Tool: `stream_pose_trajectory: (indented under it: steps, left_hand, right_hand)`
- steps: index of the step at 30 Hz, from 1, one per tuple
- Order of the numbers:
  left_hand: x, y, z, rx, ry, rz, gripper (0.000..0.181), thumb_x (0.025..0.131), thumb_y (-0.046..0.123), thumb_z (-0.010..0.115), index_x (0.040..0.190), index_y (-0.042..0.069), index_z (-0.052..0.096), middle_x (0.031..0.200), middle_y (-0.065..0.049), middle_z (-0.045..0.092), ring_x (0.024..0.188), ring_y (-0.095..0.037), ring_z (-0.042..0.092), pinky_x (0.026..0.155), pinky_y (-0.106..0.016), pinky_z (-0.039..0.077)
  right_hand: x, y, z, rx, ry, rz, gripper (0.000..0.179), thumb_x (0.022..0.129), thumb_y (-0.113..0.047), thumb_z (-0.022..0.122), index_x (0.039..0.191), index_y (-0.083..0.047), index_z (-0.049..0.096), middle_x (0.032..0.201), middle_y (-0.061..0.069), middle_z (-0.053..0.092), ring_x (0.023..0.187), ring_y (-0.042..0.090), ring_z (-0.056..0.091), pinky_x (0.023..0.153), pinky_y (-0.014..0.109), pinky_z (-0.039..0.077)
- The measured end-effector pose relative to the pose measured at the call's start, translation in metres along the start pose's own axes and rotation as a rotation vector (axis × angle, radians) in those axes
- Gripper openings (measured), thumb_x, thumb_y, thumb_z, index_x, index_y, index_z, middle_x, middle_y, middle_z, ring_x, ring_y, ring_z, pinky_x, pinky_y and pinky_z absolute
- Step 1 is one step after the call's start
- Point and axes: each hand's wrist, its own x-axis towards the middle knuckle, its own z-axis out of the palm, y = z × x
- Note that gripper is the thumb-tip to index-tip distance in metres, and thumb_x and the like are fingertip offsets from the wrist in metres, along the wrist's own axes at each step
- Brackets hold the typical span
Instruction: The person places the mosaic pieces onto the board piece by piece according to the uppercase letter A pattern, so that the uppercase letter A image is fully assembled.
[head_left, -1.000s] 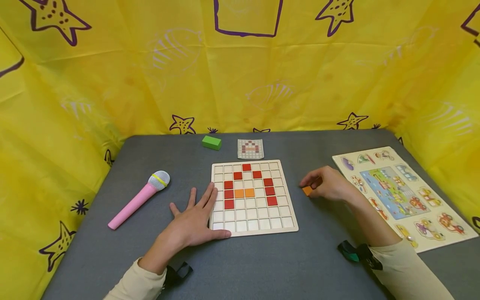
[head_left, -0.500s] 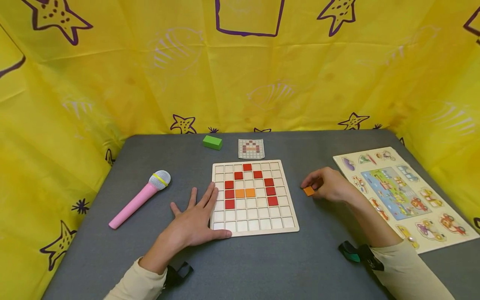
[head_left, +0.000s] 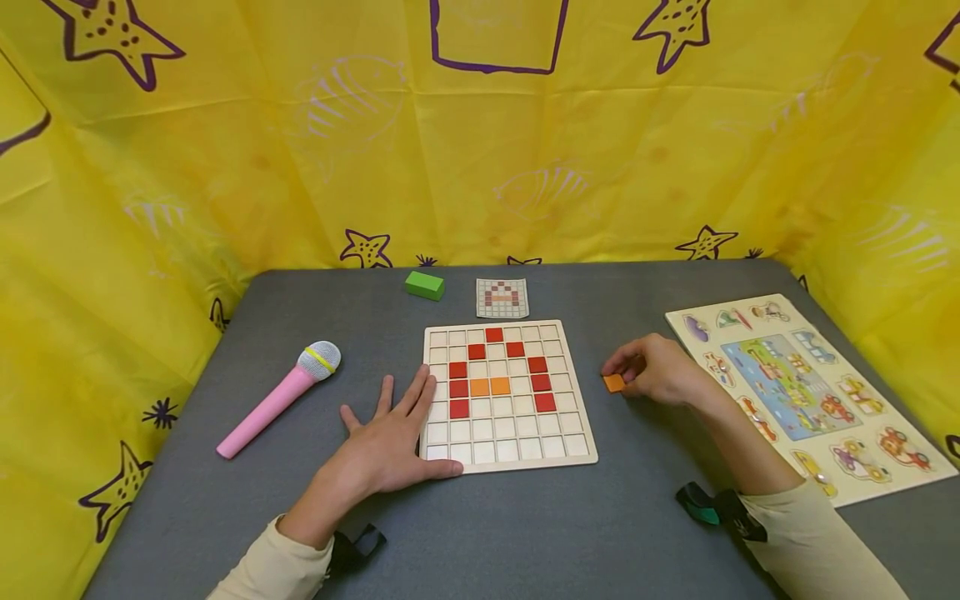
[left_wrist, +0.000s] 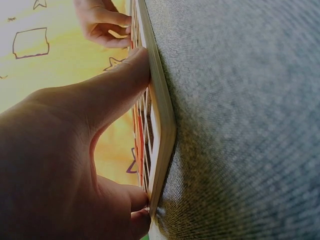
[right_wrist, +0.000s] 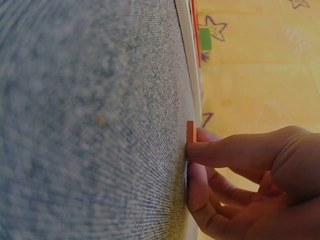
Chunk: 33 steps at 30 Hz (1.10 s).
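Observation:
A wooden grid board (head_left: 536,428) lies on the grey table, with several red tiles (head_left: 458,389) and two orange tiles (head_left: 478,387) in its cells. My left hand (head_left: 378,454) rests at the board's near left corner, fingers spread along the left side and thumb on the front edge. In the left wrist view, the thumb lies over the board's rim (left_wrist: 165,117). Right of the board, my right hand (head_left: 662,369) pinches a loose orange tile (head_left: 614,383) between thumb and fingers, low over the table. From the right wrist, that tile (right_wrist: 190,131) appears edge-on.
Behind the board lie a small pattern card (head_left: 502,298) and a green block (head_left: 425,286). A pink toy microphone (head_left: 273,406) is at the left. On the right, a picture puzzle board (head_left: 795,385) sits beneath my right forearm. Yellow cloth (head_left: 480,167) surrounds the table.
The pinched orange tile has tilted slightly within my right fingers. Both hands and the board otherwise stay in place.

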Motion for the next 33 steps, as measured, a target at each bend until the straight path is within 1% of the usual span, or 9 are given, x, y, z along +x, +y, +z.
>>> stream_pose_trajectory:
  steps: [9, 18, 21, 27, 33]
  left_hand:
    - [0.001, 0.000, 0.000, 0.002, -0.005, -0.005, 0.128, 0.077, 0.082, 0.071, 0.169, 0.020, 0.009, 0.177, 0.004, -0.005, 0.159, -0.051, -0.003, 0.098, -0.095, -0.003]
    - [0.000, 0.001, 0.000, 0.002, 0.001, -0.005, 0.128, 0.077, 0.082, 0.071, 0.169, 0.019, 0.009, 0.177, 0.003, -0.005, 0.159, -0.051, -0.002, 0.098, -0.095, -0.002]
    - [0.000, 0.001, -0.001, 0.002, 0.001, -0.004, 0.127, 0.077, 0.081, 0.071, 0.169, 0.019, 0.009, 0.177, 0.003, -0.005, 0.159, -0.051, -0.002, 0.098, -0.095, -0.002]
    - [0.000, 0.000, -0.001, -0.002, -0.004, -0.007, 0.128, 0.077, 0.082, 0.071, 0.169, 0.019, 0.009, 0.177, 0.003, -0.005, 0.159, -0.052, -0.003, 0.098, -0.095, -0.003]
    - [0.000, 0.000, 0.000, -0.002, 0.000, -0.003, 0.128, 0.077, 0.082, 0.071, 0.169, 0.019, 0.009, 0.177, 0.004, -0.005, 0.159, -0.051, -0.003, 0.098, -0.095, -0.003]
  right_hand:
    - [-0.002, -0.003, -0.001, -0.001, 0.010, 0.000, 0.027, 0.079, 0.000, 0.082, 0.105, -0.008, 0.082, 0.092, 0.003, 0.075, 0.082, 0.016, 0.062, 0.071, 0.026, 0.051]
    - [-0.002, -0.007, 0.000, 0.001, 0.031, -0.026, 0.028, 0.077, 0.000, 0.081, 0.104, -0.007, 0.083, 0.091, 0.004, 0.078, 0.081, 0.014, 0.065, 0.070, 0.025, 0.052]
    - [0.000, -0.010, 0.001, -0.008, 0.043, -0.020, 0.027, 0.078, 0.000, 0.080, 0.103, -0.009, 0.083, 0.091, 0.003, 0.078, 0.081, 0.013, 0.065, 0.071, 0.025, 0.052]
    - [0.005, -0.018, 0.004, -0.028, 0.066, -0.018, 0.027, 0.078, -0.002, 0.080, 0.103, -0.011, 0.084, 0.089, 0.001, 0.078, 0.080, 0.014, 0.065, 0.071, 0.028, 0.052]
    - [0.011, -0.030, 0.007, -0.009, 0.070, -0.036, 0.026, 0.079, -0.002, 0.081, 0.103, -0.011, 0.084, 0.088, 0.002, 0.077, 0.079, 0.015, 0.064, 0.070, 0.028, 0.052]
